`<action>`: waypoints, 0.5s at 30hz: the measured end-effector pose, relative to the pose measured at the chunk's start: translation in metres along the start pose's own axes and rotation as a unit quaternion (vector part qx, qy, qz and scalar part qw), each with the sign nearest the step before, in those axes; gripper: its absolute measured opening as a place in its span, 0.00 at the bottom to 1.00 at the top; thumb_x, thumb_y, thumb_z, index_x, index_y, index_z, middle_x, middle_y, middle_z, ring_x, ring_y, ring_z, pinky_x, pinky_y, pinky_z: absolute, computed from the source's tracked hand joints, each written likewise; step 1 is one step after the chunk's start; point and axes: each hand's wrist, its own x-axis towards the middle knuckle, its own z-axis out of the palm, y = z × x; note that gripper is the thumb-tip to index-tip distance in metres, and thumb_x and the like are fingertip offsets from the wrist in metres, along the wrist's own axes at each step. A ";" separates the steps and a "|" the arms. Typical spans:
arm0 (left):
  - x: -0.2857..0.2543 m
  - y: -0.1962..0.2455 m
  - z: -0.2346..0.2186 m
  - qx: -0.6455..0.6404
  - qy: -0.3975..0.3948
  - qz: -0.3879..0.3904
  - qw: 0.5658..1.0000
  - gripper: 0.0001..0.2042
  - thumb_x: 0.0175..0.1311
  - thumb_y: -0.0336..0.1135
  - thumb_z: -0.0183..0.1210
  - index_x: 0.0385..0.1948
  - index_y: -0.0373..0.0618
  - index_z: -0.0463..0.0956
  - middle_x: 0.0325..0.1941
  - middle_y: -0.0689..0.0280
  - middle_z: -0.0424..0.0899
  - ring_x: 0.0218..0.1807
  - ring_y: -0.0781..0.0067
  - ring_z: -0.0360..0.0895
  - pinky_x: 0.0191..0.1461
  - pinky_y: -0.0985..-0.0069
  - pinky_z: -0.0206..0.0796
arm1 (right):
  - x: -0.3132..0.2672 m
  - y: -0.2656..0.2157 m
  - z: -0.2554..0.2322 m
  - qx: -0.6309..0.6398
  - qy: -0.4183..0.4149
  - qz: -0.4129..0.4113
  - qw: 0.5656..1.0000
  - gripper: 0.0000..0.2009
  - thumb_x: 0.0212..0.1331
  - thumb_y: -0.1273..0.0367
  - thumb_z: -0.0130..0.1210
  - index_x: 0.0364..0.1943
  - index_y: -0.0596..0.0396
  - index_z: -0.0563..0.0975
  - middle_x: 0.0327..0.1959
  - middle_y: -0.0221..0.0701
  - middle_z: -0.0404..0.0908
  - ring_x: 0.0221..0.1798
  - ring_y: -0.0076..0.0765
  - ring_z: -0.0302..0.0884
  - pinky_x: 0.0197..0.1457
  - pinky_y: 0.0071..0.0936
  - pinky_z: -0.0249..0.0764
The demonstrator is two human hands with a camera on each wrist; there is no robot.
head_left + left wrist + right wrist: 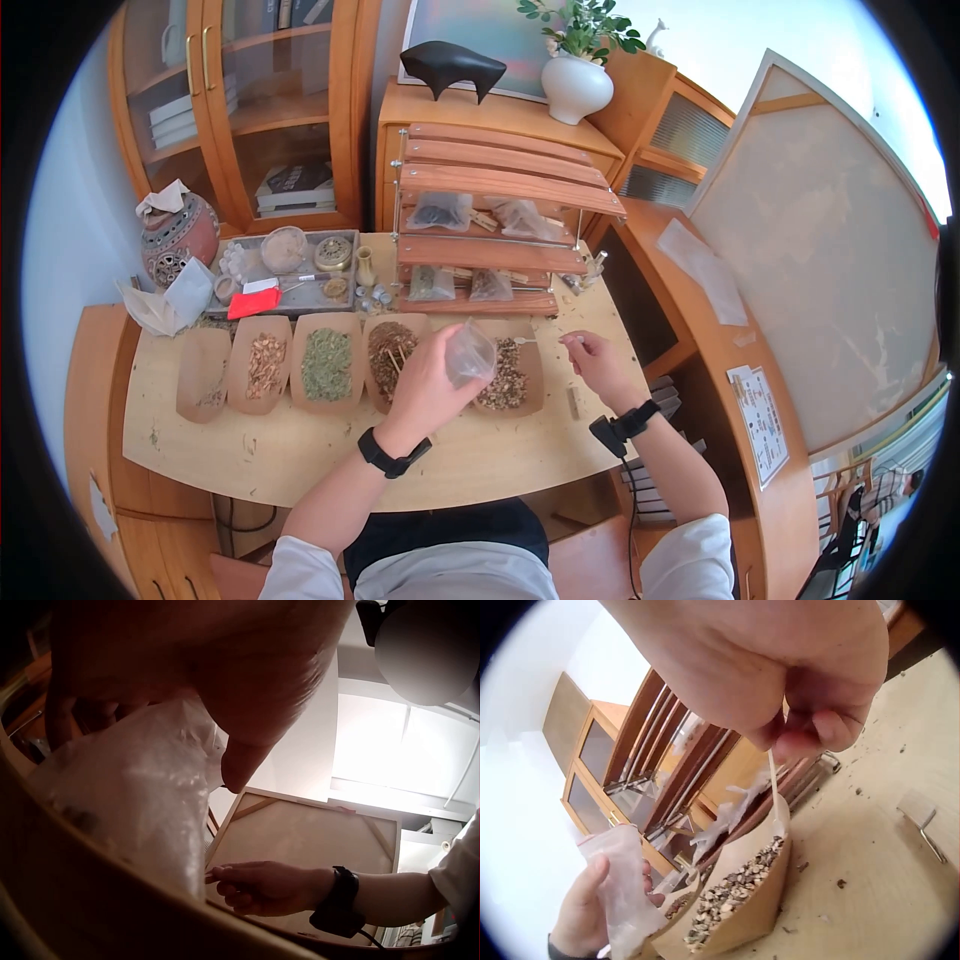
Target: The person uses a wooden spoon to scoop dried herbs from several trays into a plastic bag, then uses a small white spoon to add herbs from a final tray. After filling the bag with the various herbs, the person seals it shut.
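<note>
Left hand grips the bag with curled fingers; right hand pinches the spoon; scoop small, bag close.

- Tabletop: open strip along the near edge, crumbs only; low passage.
- Paper trays: close-set row; entry from above.
- Slatted rack: barrier behind the right-hand trays.
- Left hand, with plastic bag: obstruction over the row.
- Clip: low obstacle, right of the row.
</note>
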 end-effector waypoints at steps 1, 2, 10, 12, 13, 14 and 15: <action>0.000 0.000 0.000 -0.001 0.000 0.000 1.000 0.36 0.53 0.42 0.71 0.62 0.38 0.63 0.59 0.48 0.74 0.61 0.50 0.73 0.63 0.62 0.66 | 0.002 0.007 0.001 0.000 -0.010 -0.002 1.000 0.13 0.72 0.65 0.49 0.43 0.59 0.81 0.23 0.22 0.73 0.24 0.16 0.68 0.29 0.19 0.67; 0.000 0.000 0.000 -0.002 0.000 0.001 1.000 0.36 0.53 0.41 0.71 0.62 0.38 0.63 0.59 0.48 0.74 0.61 0.50 0.73 0.63 0.62 0.66 | 0.003 0.013 0.002 0.006 -0.023 0.000 1.000 0.12 0.72 0.65 0.49 0.43 0.59 0.81 0.23 0.22 0.73 0.24 0.16 0.68 0.29 0.19 0.66; 0.000 0.000 0.000 0.000 -0.007 -0.011 1.000 0.36 0.54 0.41 0.71 0.62 0.38 0.63 0.60 0.48 0.73 0.62 0.51 0.72 0.64 0.62 0.65 | -0.005 0.004 0.013 0.104 -0.105 0.122 0.981 0.11 0.71 0.67 0.49 0.39 0.59 0.79 0.23 0.21 0.71 0.23 0.18 0.66 0.27 0.18 0.64; 0.001 -0.001 0.000 -0.003 -0.005 -0.009 1.000 0.36 0.54 0.41 0.71 0.62 0.38 0.63 0.60 0.49 0.73 0.62 0.51 0.72 0.64 0.62 0.65 | -0.006 0.000 0.015 0.141 -0.123 0.150 0.971 0.11 0.71 0.67 0.48 0.39 0.59 0.79 0.24 0.21 0.71 0.24 0.18 0.65 0.27 0.18 0.63; 0.001 -0.003 0.001 -0.003 -0.003 -0.005 1.000 0.36 0.54 0.41 0.71 0.62 0.38 0.63 0.61 0.49 0.72 0.62 0.51 0.72 0.64 0.62 0.65 | -0.007 -0.001 0.016 0.159 -0.132 0.164 0.965 0.11 0.71 0.67 0.48 0.39 0.59 0.79 0.24 0.21 0.71 0.24 0.18 0.65 0.27 0.18 0.63; 0.001 -0.003 0.001 -0.004 0.001 -0.001 1.000 0.36 0.54 0.41 0.71 0.62 0.38 0.63 0.61 0.49 0.72 0.63 0.51 0.72 0.64 0.62 0.65 | -0.006 0.002 0.015 0.175 -0.139 0.169 0.960 0.11 0.71 0.67 0.48 0.40 0.59 0.79 0.25 0.21 0.71 0.25 0.18 0.65 0.27 0.18 0.63; 0.001 -0.003 0.002 -0.004 0.001 0.000 1.000 0.36 0.54 0.41 0.71 0.62 0.38 0.63 0.61 0.49 0.72 0.63 0.51 0.72 0.64 0.62 0.65 | -0.004 0.007 0.016 0.191 -0.145 0.173 0.955 0.11 0.71 0.67 0.48 0.40 0.59 0.78 0.25 0.21 0.71 0.25 0.18 0.65 0.28 0.17 0.63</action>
